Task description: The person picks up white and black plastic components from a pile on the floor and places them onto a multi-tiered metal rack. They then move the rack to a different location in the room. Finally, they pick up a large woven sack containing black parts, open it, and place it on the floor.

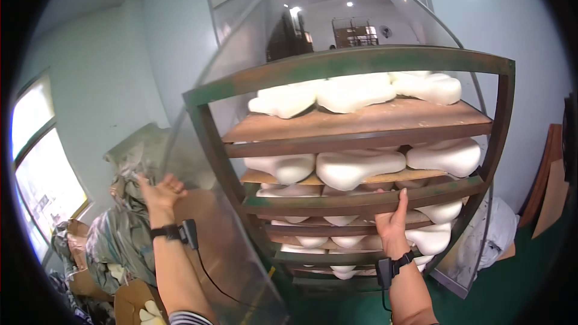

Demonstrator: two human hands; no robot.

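Gripping a green-and-brown painted metal crossbar (325, 203) from beneath, the right hand (392, 219) has its thumb up the front and its fingers mostly hidden behind, tips just showing above. The left hand (161, 194) is empty, palm up with fingers loosely parted, near a clear plastic-like panel (232, 265) at the rack's left side; whether it touches that panel I cannot tell.

The step in hand looks like handling the tall, tilted-looking metal rack (355, 63) itself rather than its load. Shifting it would call for a firm, level pull so that nothing slides.

The rack stands directly ahead, its brown wooden shelf boards (361, 120) bearing rows of smooth white saddle-shaped pieces (361, 167) on several levels. At lower left, an open brown cardboard box (127, 301) holds pale yellow pieces (152, 314). Beside it, bulky grey-green plastic sacks (120, 247) hide their contents.
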